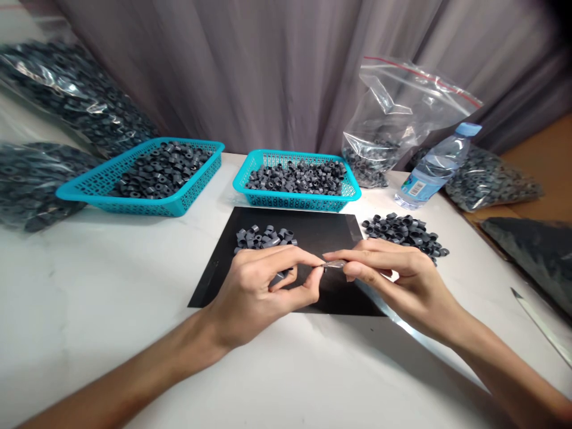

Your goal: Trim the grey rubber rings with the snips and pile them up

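My left hand (pixel 263 283) hovers over a black mat (pixel 313 229), its fingers curled and pinched around a small grey ring (pixel 280 276) that is mostly hidden. My right hand (pixel 393 274) meets it from the right, pinching a thin metal blade (pixel 334 263) whose tip touches the left thumb and forefinger. A small heap of grey plastic rings (pixel 264 236) lies on the mat just behind my left hand. Another heap of rings (pixel 404 231) sits on the white table behind my right hand.
Two teal baskets (pixel 179 205) (pixel 353 193) of grey rings stand behind the mat. Clear bags of rings lie at the far left (pixel 75 98) and back right (pixel 384 128). A water bottle (pixel 435 167) lies at the right. A blade tip (pixel 536 319) shows near the right edge.
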Demonstrator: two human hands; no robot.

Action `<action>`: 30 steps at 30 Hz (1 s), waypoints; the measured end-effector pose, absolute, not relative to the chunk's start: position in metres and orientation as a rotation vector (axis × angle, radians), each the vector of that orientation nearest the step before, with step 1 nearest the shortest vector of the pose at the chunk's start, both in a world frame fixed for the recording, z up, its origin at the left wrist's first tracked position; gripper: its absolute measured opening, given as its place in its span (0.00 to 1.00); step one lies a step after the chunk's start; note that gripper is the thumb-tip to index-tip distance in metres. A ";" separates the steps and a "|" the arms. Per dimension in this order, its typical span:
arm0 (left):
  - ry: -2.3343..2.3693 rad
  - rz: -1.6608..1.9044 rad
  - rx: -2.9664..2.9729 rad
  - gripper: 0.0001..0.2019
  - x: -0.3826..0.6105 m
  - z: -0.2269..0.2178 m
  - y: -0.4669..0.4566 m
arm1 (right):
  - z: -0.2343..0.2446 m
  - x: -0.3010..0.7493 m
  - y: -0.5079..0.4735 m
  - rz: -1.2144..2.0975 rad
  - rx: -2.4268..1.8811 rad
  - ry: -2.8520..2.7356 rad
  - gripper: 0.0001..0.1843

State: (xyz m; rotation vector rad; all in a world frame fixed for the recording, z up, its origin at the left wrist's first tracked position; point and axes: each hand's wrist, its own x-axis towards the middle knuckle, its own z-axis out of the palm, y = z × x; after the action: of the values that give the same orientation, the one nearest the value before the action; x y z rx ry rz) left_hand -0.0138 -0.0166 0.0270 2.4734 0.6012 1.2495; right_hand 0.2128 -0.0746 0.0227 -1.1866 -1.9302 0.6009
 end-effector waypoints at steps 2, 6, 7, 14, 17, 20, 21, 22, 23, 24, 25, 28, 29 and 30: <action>0.607 1.263 2.473 0.05 -0.013 0.028 -0.017 | 0.023 0.214 -0.074 0.612 -1.199 -1.915 0.13; 0.616 1.279 2.469 0.05 -0.013 0.029 -0.018 | 0.025 0.216 -0.074 0.607 -1.203 -1.920 0.14; 0.616 1.279 2.468 0.05 -0.013 0.029 -0.018 | 0.026 0.216 -0.074 0.602 -1.201 -1.932 0.14; 0.597 1.283 2.477 0.05 -0.013 0.029 -0.017 | 0.026 0.216 -0.074 0.591 -1.189 -1.966 0.15; 0.578 1.287 2.483 0.05 -0.012 0.028 -0.016 | 0.027 0.214 -0.074 0.589 -1.187 -1.966 0.15; 0.568 1.287 2.489 0.05 -0.013 0.027 -0.016 | 0.028 0.214 -0.074 0.583 -1.187 -1.971 0.15; 0.570 1.286 2.490 0.05 -0.013 0.026 -0.016 | 0.028 0.213 -0.074 0.581 -1.186 -1.972 0.15; 0.572 1.287 2.491 0.05 -0.013 0.026 -0.016 | 0.028 0.213 -0.074 0.579 -1.188 -1.971 0.15; 0.576 1.288 2.492 0.05 -0.014 0.026 -0.016 | 0.028 0.213 -0.074 0.577 -1.189 -1.970 0.15; 0.581 1.287 2.492 0.05 -0.014 0.026 -0.016 | 0.028 0.213 -0.074 0.575 -1.191 -1.969 0.15; 0.584 1.286 2.491 0.05 -0.014 0.027 -0.016 | 0.028 0.213 -0.074 0.572 -1.194 -1.970 0.16; 0.592 1.272 2.487 0.05 -0.014 0.027 -0.016 | 0.028 0.213 -0.074 0.573 -1.207 -1.977 0.16; 0.594 1.267 2.485 0.05 -0.014 0.028 -0.017 | 0.028 0.213 -0.074 0.576 -1.210 -1.980 0.16; 0.592 1.264 2.485 0.06 -0.014 0.028 -0.017 | 0.028 0.213 -0.074 0.579 -1.211 -1.981 0.16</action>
State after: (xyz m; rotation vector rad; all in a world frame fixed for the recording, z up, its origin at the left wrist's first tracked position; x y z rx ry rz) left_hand -0.0141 -0.0167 0.0278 2.4848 0.5924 1.2641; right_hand 0.2134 -0.0738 0.0276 -1.2109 -1.9811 0.5787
